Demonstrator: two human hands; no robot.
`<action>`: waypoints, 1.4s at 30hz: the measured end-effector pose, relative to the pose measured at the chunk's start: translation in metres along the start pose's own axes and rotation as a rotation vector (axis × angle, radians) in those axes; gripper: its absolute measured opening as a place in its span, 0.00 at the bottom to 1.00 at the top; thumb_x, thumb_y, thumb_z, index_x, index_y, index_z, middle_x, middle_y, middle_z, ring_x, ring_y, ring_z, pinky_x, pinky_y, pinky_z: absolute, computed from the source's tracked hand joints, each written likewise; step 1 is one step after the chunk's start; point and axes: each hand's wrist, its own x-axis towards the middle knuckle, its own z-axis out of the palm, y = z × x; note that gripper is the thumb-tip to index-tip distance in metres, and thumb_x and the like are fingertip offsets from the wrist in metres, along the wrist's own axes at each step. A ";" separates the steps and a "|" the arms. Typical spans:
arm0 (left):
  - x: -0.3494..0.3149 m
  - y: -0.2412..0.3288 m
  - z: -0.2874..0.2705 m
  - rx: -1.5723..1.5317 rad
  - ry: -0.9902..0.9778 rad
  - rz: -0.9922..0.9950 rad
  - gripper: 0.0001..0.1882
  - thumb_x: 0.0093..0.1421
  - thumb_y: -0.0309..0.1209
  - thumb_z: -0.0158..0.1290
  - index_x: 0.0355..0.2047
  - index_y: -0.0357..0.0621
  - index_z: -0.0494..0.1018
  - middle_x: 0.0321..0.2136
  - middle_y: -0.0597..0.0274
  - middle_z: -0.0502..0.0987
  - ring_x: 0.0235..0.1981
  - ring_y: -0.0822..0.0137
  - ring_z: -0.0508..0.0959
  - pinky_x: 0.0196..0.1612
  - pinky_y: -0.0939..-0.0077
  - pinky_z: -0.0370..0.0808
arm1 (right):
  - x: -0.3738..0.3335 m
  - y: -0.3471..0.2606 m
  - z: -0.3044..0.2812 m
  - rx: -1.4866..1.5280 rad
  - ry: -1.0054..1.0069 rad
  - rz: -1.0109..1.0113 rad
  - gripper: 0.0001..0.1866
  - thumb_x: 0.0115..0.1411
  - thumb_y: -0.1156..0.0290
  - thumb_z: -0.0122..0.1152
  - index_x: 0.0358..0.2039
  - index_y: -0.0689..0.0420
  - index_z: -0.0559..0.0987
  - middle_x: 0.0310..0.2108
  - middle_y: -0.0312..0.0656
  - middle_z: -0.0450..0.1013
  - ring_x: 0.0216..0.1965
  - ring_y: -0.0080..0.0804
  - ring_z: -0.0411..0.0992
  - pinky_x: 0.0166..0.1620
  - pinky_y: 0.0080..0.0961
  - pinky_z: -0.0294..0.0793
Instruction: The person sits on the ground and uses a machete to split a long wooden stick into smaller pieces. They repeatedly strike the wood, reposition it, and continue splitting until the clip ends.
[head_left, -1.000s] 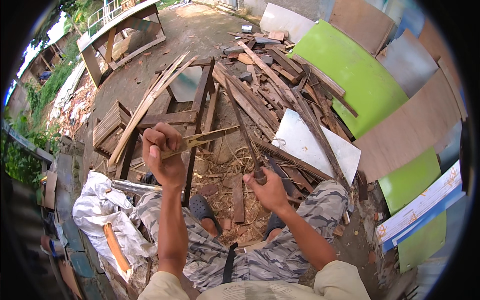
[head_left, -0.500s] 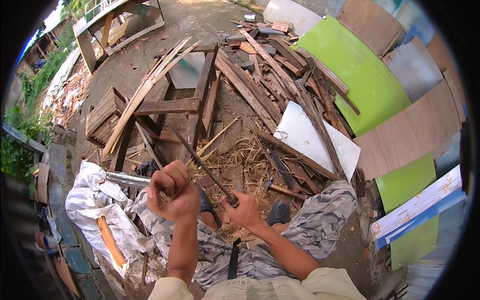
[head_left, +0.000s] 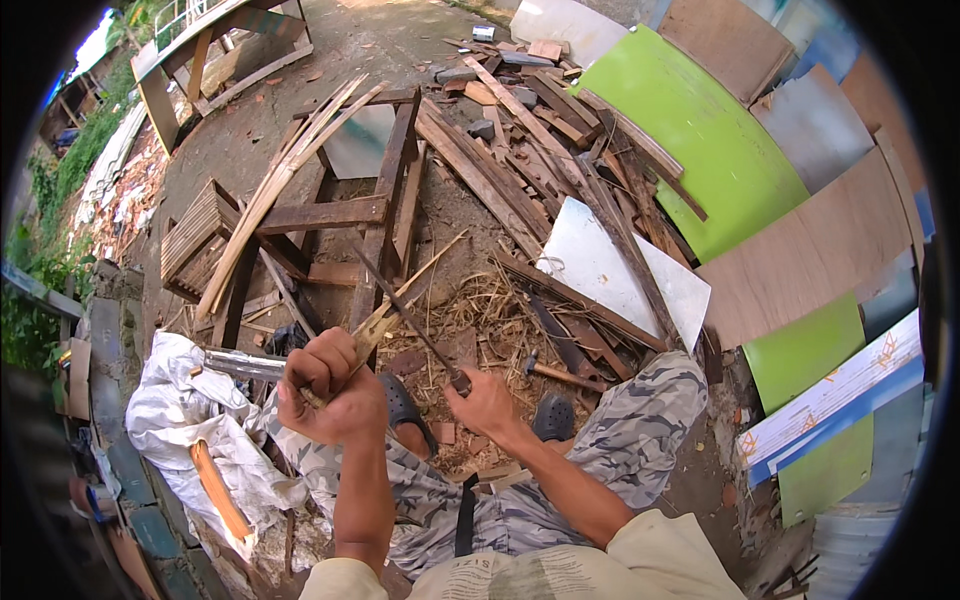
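Note:
My left hand (head_left: 335, 385) is closed around a pale split strip of wood (head_left: 374, 326), which slants up and away from my fist. In my right hand (head_left: 487, 408) is the dark handle of a long-bladed knife (head_left: 412, 318). Its narrow, rusty-looking blade points up and to the left, crossing the strip just beyond my left fist. From this angle I cannot tell whether the blade touches the wood. Both hands are above the ground between my knees.
A dark wooden frame (head_left: 325, 214) stands ahead with long pale strips (head_left: 285, 180) leaning on it. A hammer (head_left: 565, 375) lies by my right foot. Scrap lumber (head_left: 490, 180), a white sheet (head_left: 600, 265) and green panels (head_left: 700, 130) crowd the right. A white sack (head_left: 165, 400) sits left.
My right hand has drawn slightly up and left with the knife. More of the pale strip shows beyond my left fist. The whole view has shifted a little.

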 end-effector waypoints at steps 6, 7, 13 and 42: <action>-0.004 -0.002 -0.001 -0.037 -0.065 -0.029 0.25 0.60 0.48 0.39 0.12 0.50 0.50 0.09 0.68 0.49 0.15 0.72 0.49 0.22 0.73 0.45 | 0.026 0.049 0.013 -0.009 -0.016 0.099 0.16 0.52 0.61 0.62 0.31 0.63 0.79 0.19 0.53 0.74 0.24 0.51 0.75 0.30 0.41 0.73; -0.002 -0.001 -0.005 -0.021 -0.064 -0.021 0.25 0.60 0.48 0.39 0.12 0.50 0.50 0.09 0.68 0.49 0.15 0.72 0.49 0.22 0.73 0.45 | 0.028 0.044 0.008 -0.085 -0.011 0.115 0.16 0.52 0.61 0.62 0.31 0.62 0.79 0.19 0.53 0.74 0.24 0.53 0.75 0.30 0.42 0.73; -0.001 0.003 -0.007 -0.041 -0.043 -0.017 0.25 0.60 0.49 0.40 0.12 0.50 0.50 0.09 0.68 0.49 0.15 0.72 0.49 0.22 0.73 0.45 | -0.005 -0.009 0.011 -0.039 0.047 -0.203 0.14 0.52 0.62 0.62 0.29 0.62 0.78 0.17 0.54 0.72 0.24 0.54 0.74 0.28 0.41 0.72; 0.010 0.002 -0.019 -0.059 0.035 0.021 0.22 0.58 0.46 0.38 0.12 0.51 0.49 0.09 0.69 0.48 0.14 0.73 0.47 0.21 0.73 0.45 | -0.002 0.000 0.018 -0.106 -0.007 -0.205 0.16 0.53 0.59 0.61 0.35 0.59 0.80 0.20 0.53 0.75 0.26 0.50 0.77 0.32 0.44 0.74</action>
